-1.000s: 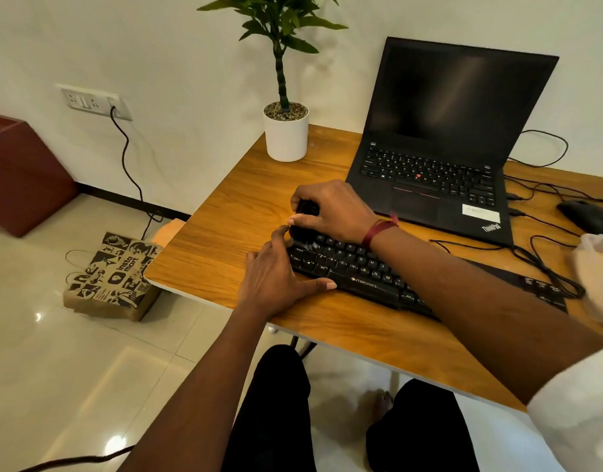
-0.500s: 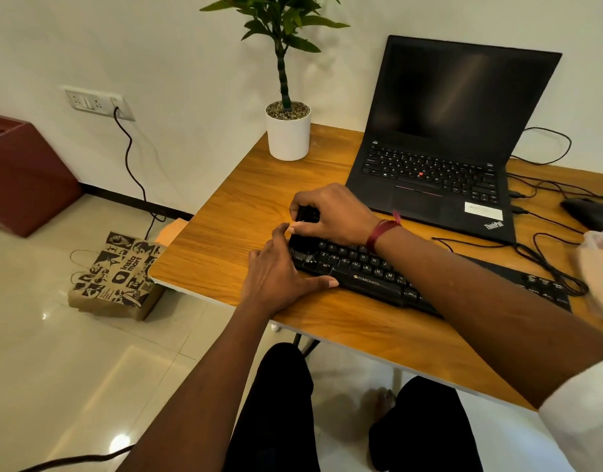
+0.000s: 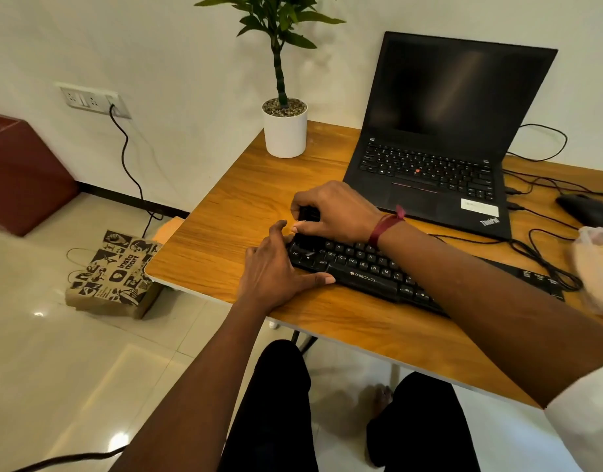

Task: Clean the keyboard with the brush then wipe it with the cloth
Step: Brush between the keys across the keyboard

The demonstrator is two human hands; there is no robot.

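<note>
Keyboard [image 3: 378,274]: black, flat on counter [image 3: 225,233], just before laptop [image 3: 439,158]. Right hand [image 3: 337,212]: curled round small dark brush [image 3: 308,216], held down on leftmost keys, apparently for sweeping. Left hand [image 3: 273,274]: flat, fingers spread, thumb along keyboard's front edge, likely bracing against sliding. Pale bundle [image 3: 596,267], far right: possibly cloth, unclear.

Warm, soft indoor light; floor [image 3: 89,386] glare, wide-angle edge bending, blurred far-right edge.
</note>
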